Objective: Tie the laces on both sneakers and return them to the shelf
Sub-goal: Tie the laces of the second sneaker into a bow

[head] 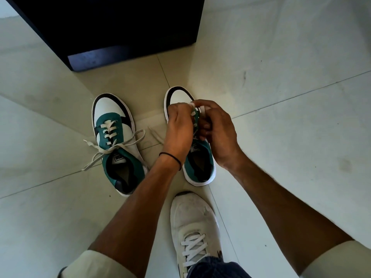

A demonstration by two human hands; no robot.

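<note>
Two green, white and black sneakers stand on the pale tiled floor, toes pointing away from me. The left sneaker (pixel 116 141) has its cream laces knotted in a loose bow, ends trailing left. Over the right sneaker (pixel 197 163) both my hands meet above the lacing. My left hand (pixel 178 129) pinches a white lace near the toe end. My right hand (pixel 217 133) has its fingers curled round another stretch of lace. One loose lace end (pixel 155 135) lies on the floor between the shoes. The hands hide most of the right sneaker's lacing.
A dark shelf unit (pixel 120 33) stands on the floor just beyond the sneakers. My own foot in a white sneaker (pixel 195 223) is planted close behind the right sneaker. Pale floor tiles (pixel 291 117) spread on both sides.
</note>
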